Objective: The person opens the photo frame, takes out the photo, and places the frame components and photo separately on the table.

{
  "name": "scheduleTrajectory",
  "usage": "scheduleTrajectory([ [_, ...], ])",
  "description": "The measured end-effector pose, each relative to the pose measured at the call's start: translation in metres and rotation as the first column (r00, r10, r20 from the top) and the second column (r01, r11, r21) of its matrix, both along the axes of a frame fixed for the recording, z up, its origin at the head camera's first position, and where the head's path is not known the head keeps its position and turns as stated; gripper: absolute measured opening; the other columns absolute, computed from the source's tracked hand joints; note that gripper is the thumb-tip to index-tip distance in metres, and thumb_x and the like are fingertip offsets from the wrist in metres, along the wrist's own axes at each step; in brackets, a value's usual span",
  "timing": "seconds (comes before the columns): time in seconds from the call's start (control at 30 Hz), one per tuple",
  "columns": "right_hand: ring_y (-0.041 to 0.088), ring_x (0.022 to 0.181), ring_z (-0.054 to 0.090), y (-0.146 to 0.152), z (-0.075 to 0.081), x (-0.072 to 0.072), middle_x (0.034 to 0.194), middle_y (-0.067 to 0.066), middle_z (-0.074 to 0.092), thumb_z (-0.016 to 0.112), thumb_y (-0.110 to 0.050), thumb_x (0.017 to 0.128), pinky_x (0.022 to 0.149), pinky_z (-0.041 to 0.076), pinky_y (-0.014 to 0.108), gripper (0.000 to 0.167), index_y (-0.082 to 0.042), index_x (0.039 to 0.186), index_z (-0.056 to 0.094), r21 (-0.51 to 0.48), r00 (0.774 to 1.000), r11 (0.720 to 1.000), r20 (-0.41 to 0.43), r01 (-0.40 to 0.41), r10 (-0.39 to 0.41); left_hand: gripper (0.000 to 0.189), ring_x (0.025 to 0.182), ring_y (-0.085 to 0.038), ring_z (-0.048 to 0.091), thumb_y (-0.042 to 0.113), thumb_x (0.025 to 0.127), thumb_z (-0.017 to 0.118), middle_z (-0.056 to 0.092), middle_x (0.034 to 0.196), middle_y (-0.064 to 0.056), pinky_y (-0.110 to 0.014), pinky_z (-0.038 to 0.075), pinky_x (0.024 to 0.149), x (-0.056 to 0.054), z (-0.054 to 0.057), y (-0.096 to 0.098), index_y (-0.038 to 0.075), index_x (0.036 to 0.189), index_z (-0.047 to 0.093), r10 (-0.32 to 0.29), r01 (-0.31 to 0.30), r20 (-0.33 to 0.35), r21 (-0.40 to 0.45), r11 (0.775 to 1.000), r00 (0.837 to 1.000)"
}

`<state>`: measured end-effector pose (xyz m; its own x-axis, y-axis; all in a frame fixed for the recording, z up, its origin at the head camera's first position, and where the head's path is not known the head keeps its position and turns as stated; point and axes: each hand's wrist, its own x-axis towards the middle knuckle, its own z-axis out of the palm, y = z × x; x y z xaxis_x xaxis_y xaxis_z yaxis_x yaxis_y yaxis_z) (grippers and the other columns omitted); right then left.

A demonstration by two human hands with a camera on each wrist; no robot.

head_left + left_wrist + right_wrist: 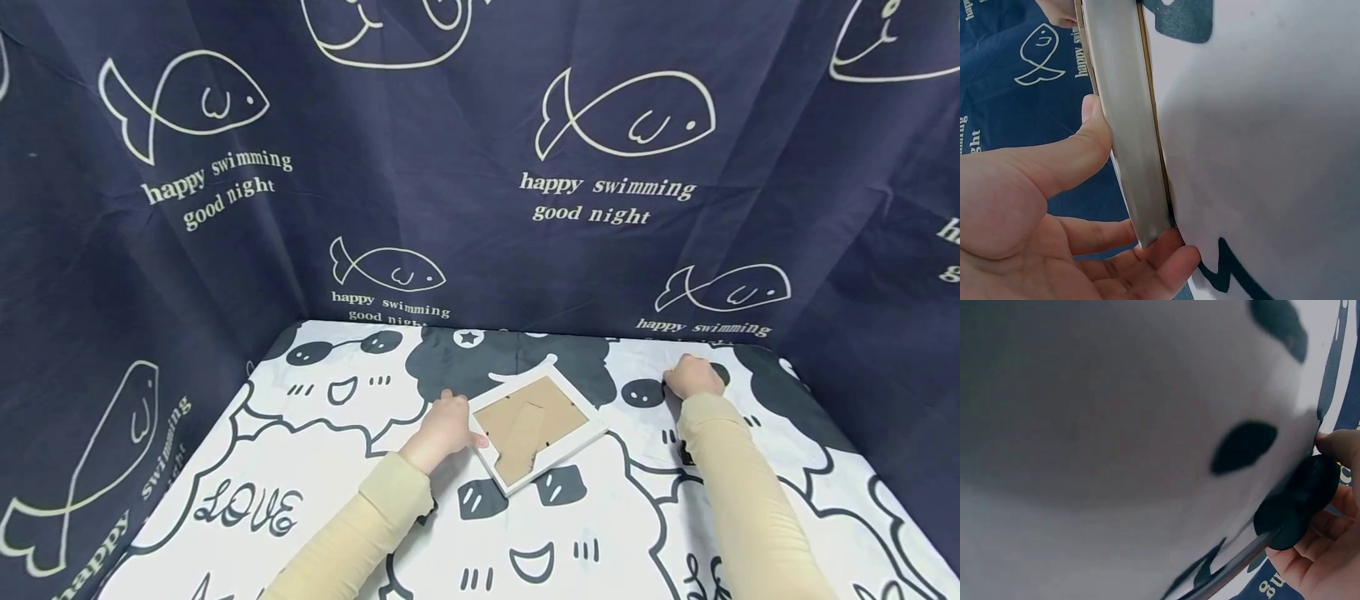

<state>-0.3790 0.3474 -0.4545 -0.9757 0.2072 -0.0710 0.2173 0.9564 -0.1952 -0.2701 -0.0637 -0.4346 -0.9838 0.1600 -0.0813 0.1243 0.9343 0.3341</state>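
A white picture frame (592, 429) lies face down and askew on the patterned cloth, with its brown backing board (558, 408) and a cardboard stand (522, 433) showing. My left hand (444, 427) grips its left edge. In the left wrist view the thumb (1088, 140) presses the frame's upper side while the other fingers curl under the frame's corner. Farther right on the cloth, my right hand (693, 377) holds what looks like a screwdriver (1297, 500) by its black handle. Its metal shaft (1235, 569) points away from the palm, and its tip is out of view.
A white cloth (247, 467) with black cartoon drawings covers the table. Dark blue curtains (480, 167) with fish drawings hang behind and at both sides, close to the table's back edge.
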Motion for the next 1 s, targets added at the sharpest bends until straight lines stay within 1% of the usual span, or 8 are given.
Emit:
scheduleTrajectory([
  [0.07,0.044,0.085,0.06,0.0,0.002,0.003,0.101,0.035,0.058,0.047,-0.022,0.088,0.067,0.049,0.053,0.038,0.014,0.099,0.057,-0.001,1.0,1.0,-0.005,-0.01,0.01,0.081,0.099,-0.041,0.059,0.046,0.062,0.083,0.053,0.113,-0.028,-0.044,0.053,0.079,0.0,0.0,0.0,-0.012,0.113,0.059,-0.003,0.003,-0.002,-0.003,1.0,1.0],
  [0.2,0.039,0.076,0.06,0.001,0.005,0.005,0.095,0.034,0.059,0.05,-0.022,0.087,0.065,0.049,0.051,0.036,0.013,0.095,0.056,-0.007,0.999,0.999,-0.021,-0.038,0.038,0.082,0.098,-0.04,0.059,0.047,0.062,0.082,0.054,0.112,-0.028,-0.043,0.053,0.077,0.001,-0.001,0.001,-0.012,0.114,0.058,-0.007,0.007,-0.004,-0.007,1.0,1.0],
  [0.37,0.034,0.068,0.056,0.002,0.014,0.006,0.082,0.029,0.059,0.053,-0.023,0.084,0.06,0.047,0.046,0.03,0.005,0.075,0.058,-0.018,0.991,0.994,-0.087,-0.104,0.103,0.083,0.099,-0.04,0.059,0.046,0.061,0.082,0.053,0.112,-0.028,-0.044,0.054,0.077,0.001,-0.001,0.001,-0.012,0.115,0.058,0.004,-0.004,-0.002,0.006,1.0,1.0],
  [0.43,0.032,0.065,0.055,0.002,0.019,0.006,0.076,0.025,0.058,0.054,-0.024,0.083,0.058,0.047,0.044,0.03,0.003,0.071,0.058,-0.028,0.987,0.992,-0.102,-0.127,0.123,0.083,0.098,-0.04,0.059,0.046,0.061,0.082,0.053,0.112,-0.028,-0.044,0.054,0.076,0.001,-0.001,0.001,-0.012,0.115,0.058,0.009,-0.009,-0.003,0.009,1.0,1.0],
  [0.63,0.029,0.061,0.052,0.002,0.033,0.005,0.066,0.015,0.055,0.057,-0.024,0.084,0.056,0.042,0.038,0.031,0.005,0.075,0.056,-0.081,0.975,0.984,-0.17,-0.158,0.142,0.081,0.097,-0.04,0.059,0.046,0.062,0.082,0.053,0.109,-0.027,-0.043,0.054,0.076,0.0,-0.004,0.002,-0.012,0.114,0.058,0.008,-0.008,-0.003,0.007,1.0,1.0],
  [0.8,0.025,0.059,0.054,0.002,0.043,0.003,0.065,0.012,0.055,0.056,-0.025,0.087,0.056,0.042,0.035,0.032,0.005,0.08,0.054,-0.116,0.96,0.972,-0.218,-0.206,0.177,0.082,0.098,-0.041,0.059,0.046,0.062,0.083,0.053,0.11,-0.028,-0.044,0.053,0.077,-0.001,-0.004,0.002,-0.012,0.114,0.058,0.012,-0.012,-0.002,0.004,1.0,1.0],
  [0.93,0.021,0.056,0.064,0.0,0.055,0.008,0.069,0.014,0.065,0.054,-0.026,0.091,0.054,0.045,0.028,0.032,0.005,0.089,0.053,-0.213,0.961,0.951,-0.213,-0.223,0.178,0.082,0.099,-0.04,0.059,0.046,0.062,0.083,0.052,0.112,-0.027,-0.044,0.053,0.077,-0.001,-0.005,0.001,-0.011,0.115,0.057,0.017,-0.017,-0.003,-0.001,1.0,1.0],
  [1.0,0.02,0.055,0.066,-0.002,0.062,0.011,0.069,0.014,0.067,0.053,-0.024,0.093,0.052,0.047,0.026,0.029,0.005,0.091,0.052,-0.273,0.959,0.932,-0.217,-0.238,0.182,0.082,0.099,-0.041,0.058,0.046,0.062,0.083,0.052,0.112,-0.027,-0.044,0.053,0.077,-0.002,-0.005,0.001,-0.011,0.115,0.058,0.014,-0.014,-0.005,-0.002,1.0,1.0],
])
